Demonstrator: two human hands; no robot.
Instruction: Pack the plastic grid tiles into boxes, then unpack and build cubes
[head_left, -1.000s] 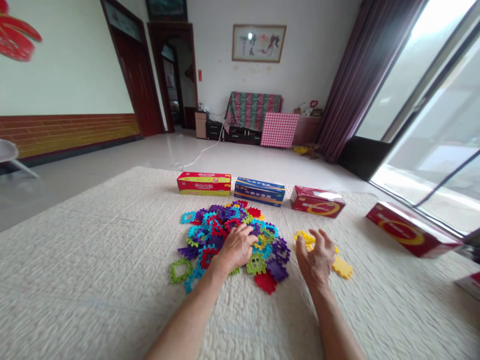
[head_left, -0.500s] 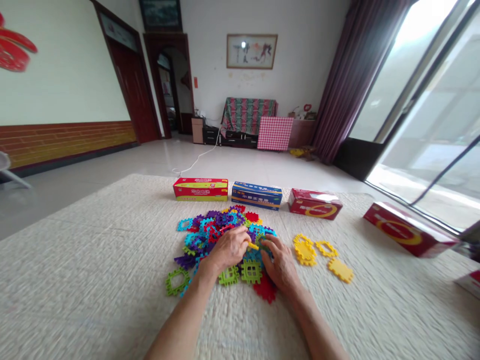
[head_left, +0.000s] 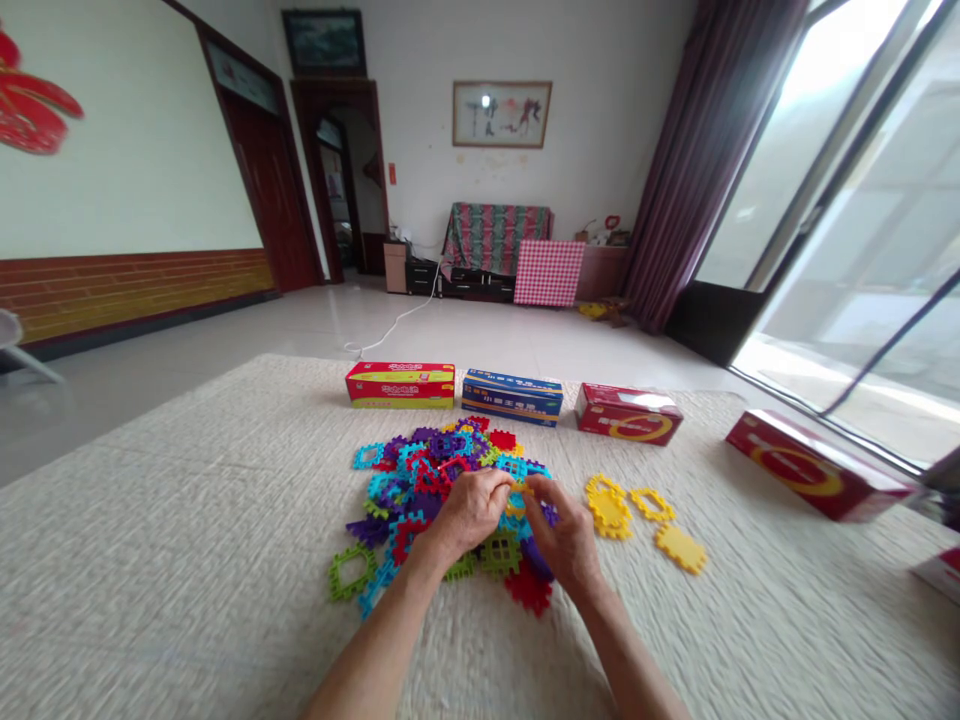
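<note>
My left hand [head_left: 474, 508] is closed, its thumb and fingers pinching a yellow notched plastic building piece [head_left: 518, 488] that is mostly hidden. From the other side my right hand [head_left: 561, 528] grips the same piece, fingertips close to the left ones. Both hands are over a heap of interlocking building pieces [head_left: 426, 475] in purple, blue, red and green. Just below them lie a green windowed piece [head_left: 501, 552] and a red piece [head_left: 530, 590]. At the heap's left front edge rests a green frame piece [head_left: 352, 572].
Several yellow pieces [head_left: 609, 510] lie apart to the right. Beyond the heap stand a red-and-yellow box [head_left: 400, 386], a blue box [head_left: 512, 397] and a dark red box [head_left: 629, 413]. Another dark red box [head_left: 817, 463] sits farther right on the cream textured cover [head_left: 195, 540].
My left hand has brought the yellow piece slightly right. My right hand has lifted from the heap and closed on the piece, so both hands now meet at it.
</note>
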